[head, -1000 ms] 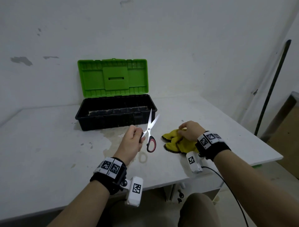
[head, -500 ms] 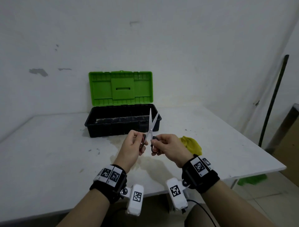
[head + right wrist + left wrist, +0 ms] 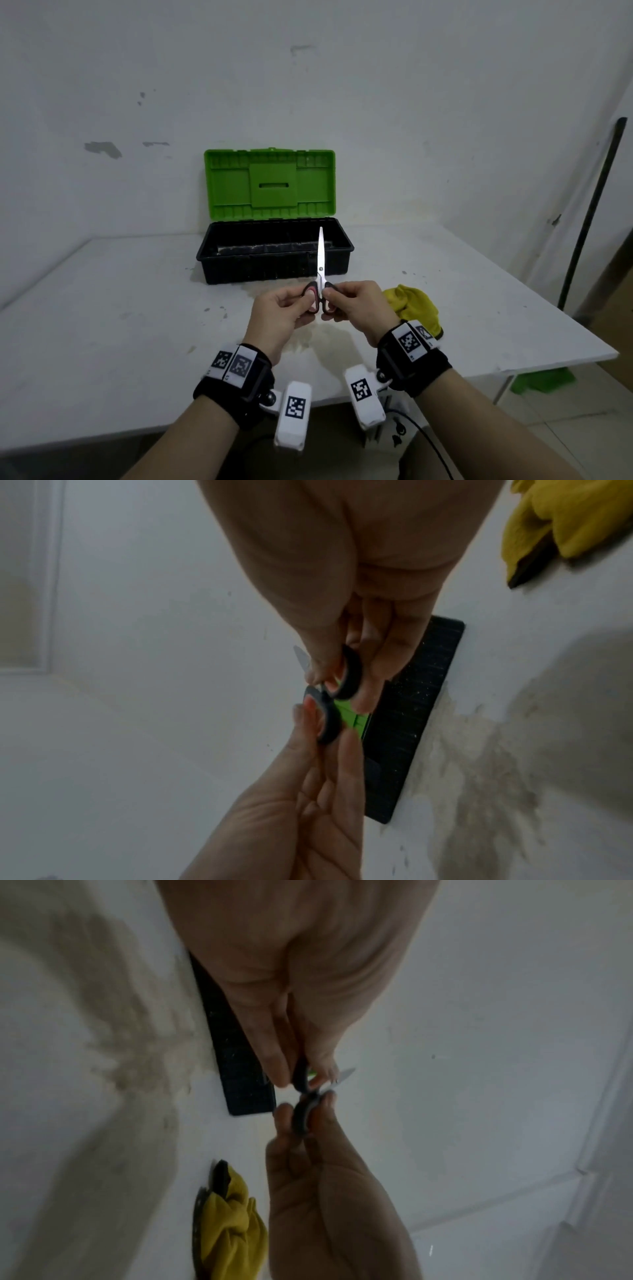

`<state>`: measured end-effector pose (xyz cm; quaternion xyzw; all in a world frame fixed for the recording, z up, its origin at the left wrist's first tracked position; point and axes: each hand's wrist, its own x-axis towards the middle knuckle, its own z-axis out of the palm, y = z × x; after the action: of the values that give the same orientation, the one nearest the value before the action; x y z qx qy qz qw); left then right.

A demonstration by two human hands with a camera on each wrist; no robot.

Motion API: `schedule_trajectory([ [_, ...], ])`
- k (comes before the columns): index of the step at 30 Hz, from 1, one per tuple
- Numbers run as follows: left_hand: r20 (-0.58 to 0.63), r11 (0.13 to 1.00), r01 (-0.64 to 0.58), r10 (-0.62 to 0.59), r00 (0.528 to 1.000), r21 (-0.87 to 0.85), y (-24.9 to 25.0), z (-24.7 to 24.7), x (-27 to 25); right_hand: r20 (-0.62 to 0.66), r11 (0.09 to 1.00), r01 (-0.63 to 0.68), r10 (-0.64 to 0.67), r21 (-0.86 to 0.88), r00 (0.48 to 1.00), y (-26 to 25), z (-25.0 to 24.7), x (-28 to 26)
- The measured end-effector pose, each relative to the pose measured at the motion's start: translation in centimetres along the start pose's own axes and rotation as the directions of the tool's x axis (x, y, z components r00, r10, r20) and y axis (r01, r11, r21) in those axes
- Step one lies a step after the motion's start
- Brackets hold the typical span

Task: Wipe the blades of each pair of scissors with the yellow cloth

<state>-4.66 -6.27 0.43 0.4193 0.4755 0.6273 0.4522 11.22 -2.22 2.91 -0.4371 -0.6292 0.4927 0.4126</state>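
Observation:
A pair of scissors (image 3: 321, 255) with black and red handles stands upright above the table, blades together and tips up. My left hand (image 3: 309, 298) pinches the left handle loop and my right hand (image 3: 329, 295) pinches the right loop. The left wrist view shows the scissors (image 3: 303, 1112) between both hands' fingertips. In the right wrist view the scissors (image 3: 352, 672) show both dark loops. The crumpled yellow cloth (image 3: 416, 308) lies on the table just right of my right hand, touched by neither hand. It is also visible as the cloth (image 3: 232, 1226) and the cloth (image 3: 565, 520).
An open toolbox (image 3: 274, 255) with a black base and raised green lid (image 3: 270, 181) stands behind the scissors near the wall. The white table (image 3: 137, 325) has a stained patch under my hands. A dark pole (image 3: 589, 219) leans at the right wall.
My right hand left the yellow cloth and took the scissors' right handle loop. The blades, spread in a V before, have come together.

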Motion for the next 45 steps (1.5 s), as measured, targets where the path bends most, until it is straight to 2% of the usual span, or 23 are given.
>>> schedule_trajectory([
  [2, -0.046, 0.999, 0.031, -0.033, 0.998, -0.044, -0.7, 0.2, -0.1, -0.031, 1.000, -0.001, 0.001, -0.006, 1.000, 0.5, 0.4, 0.1],
  [4, -0.080, 0.997, 0.048, -0.054, 0.995, -0.067, -1.2, 0.2, -0.1, -0.110, 0.995, 0.032, -0.042, -0.091, 0.993, 1.0, 0.8, 0.3],
  [7, -0.133, 0.992, 0.045, -0.060, 0.989, -0.116, -0.9, 0.4, 0.5, -0.242, 0.935, 0.131, -0.218, -0.328, 0.945, 1.1, 1.7, 0.8],
  [13, -0.125, 0.982, 0.064, -0.086, 0.988, -0.176, 1.1, 0.3, 2.7, -0.215, 0.843, 0.151, -0.298, -0.516, 0.930, -0.6, 3.0, 3.3],
  [15, -0.110, 0.987, 0.065, -0.081, 0.991, -0.147, 1.5, 0.2, 3.9, -0.197, 0.804, 0.162, -0.327, -0.572, 0.924, -1.1, 3.0, 4.6],
  [18, -0.086, 0.997, 0.034, -0.040, 0.996, -0.065, 2.3, -0.5, 6.0, -0.192, 0.808, 0.167, -0.326, -0.565, 0.926, -2.3, 3.4, 6.6],
  [21, -0.104, 0.996, -0.049, 0.057, 0.993, 0.075, 3.9, -2.9, 9.1, -0.214, 0.819, 0.137, -0.301, -0.557, 0.929, -3.7, 3.8, 9.1],
  [24, -0.173, 0.955, -0.096, 0.148, 0.974, 0.280, 5.4, -8.0, 13.0, -0.207, 0.816, 0.117, -0.277, -0.565, 0.938, -4.8, 4.3, 11.8],
  [28, -0.280, 0.867, -0.016, 0.178, 0.944, 0.498, 5.1, -15.9, 17.9, -0.138, 0.775, 0.085, -0.218, -0.627, 0.966, -5.7, 6.5, 15.5],
  [30, -0.314, 0.829, 0.058, 0.145, 0.938, 0.557, 4.2, -18.6, 19.3, -0.101, 0.775, 0.050, -0.146, -0.630, 0.984, -5.9, 8.1, 17.9],
  [32, -0.320, 0.844, 0.125, 0.058, 0.946, 0.522, 3.2, -20.2, 20.2, -0.084, 0.737, -0.012, -0.062, -0.675, 0.995, -6.1, 10.0, 20.2],
  [36, -0.265, 0.925, 0.174, -0.084, 0.961, 0.338, 1.5, -21.1, 21.1, -0.061, 0.617, -0.105, 0.091, -0.780, 0.994, -6.4, 13.9, 23.8],
  [39, -0.226, 0.962, 0.147, -0.094, 0.970, 0.230, 1.3, -21.2, 21.1, 0.027, 0.538, -0.067, 0.164, -0.840, 0.986, -6.1, 16.6, 25.1],
  [42, -0.220, 0.973, 0.152, -0.112, 0.969, 0.176, 1.1, -21.5, 21.4, 0.075, 0.449, -0.012, 0.175, -0.893, 0.982, -5.4, 18.9, 25.9],
  [45, -0.220, 0.974, 0.160, -0.123, 0.968, 0.160, 0.7, -21.8, 21.6, 0.091, 0.465, -0.001, 0.175, -0.885, 0.980, -4.3, 20.6, 26.8],
])
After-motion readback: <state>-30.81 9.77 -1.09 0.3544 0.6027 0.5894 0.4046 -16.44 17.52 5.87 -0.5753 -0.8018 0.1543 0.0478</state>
